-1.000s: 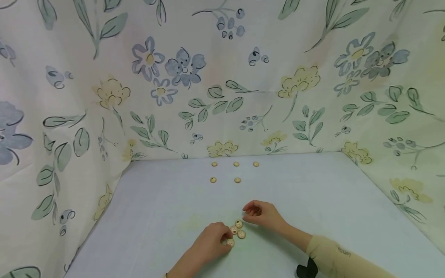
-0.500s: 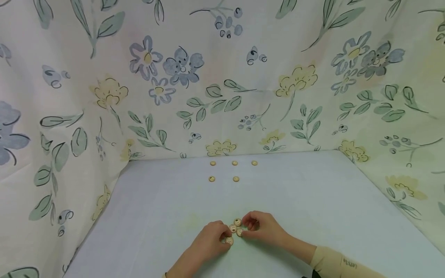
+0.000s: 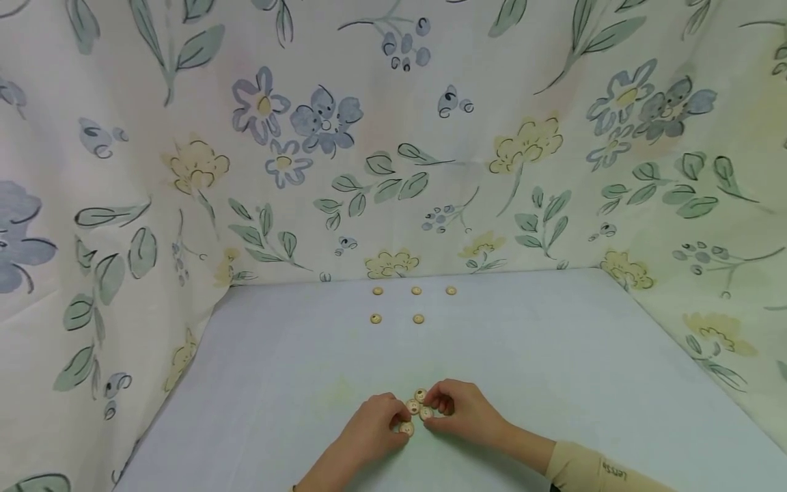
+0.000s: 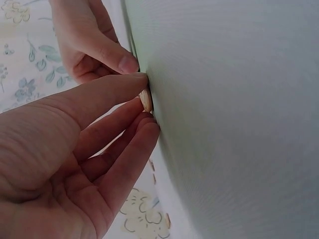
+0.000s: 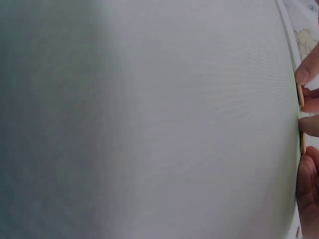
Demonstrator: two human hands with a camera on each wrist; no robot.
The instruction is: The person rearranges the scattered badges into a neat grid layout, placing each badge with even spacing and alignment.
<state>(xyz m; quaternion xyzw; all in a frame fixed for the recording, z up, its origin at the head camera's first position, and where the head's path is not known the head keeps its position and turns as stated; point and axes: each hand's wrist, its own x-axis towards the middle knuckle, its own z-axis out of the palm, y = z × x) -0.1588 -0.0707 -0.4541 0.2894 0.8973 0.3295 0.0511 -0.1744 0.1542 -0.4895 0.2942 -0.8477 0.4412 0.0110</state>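
Several small wooden buttons lie close together near the table's front. My left hand [image 3: 371, 427] pinches the nearest button [image 3: 406, 428] at its edge between thumb and fingers; in the left wrist view that button [image 4: 145, 101] stands out edge-on between the fingertips. My right hand [image 3: 466, 411], from the other side, has thumb and fingers about another button [image 3: 427, 413]. A third button [image 3: 412, 406] sits between the two hands, touching or almost touching its neighbours. The farthest of the group is a button [image 3: 421, 395] beside my right fingertips.
Farther back on the white table [image 3: 295, 355] more buttons form two rows: three in the back row, with a middle button [image 3: 416, 290], and two in front, one being the left button [image 3: 376, 318]. A floral cloth [image 3: 393, 137] hangs behind and at both sides.
My right hand has come nearer and in to the button group, from apart above it to pinching a button. My left hand stays on its button; the back rows look the same.
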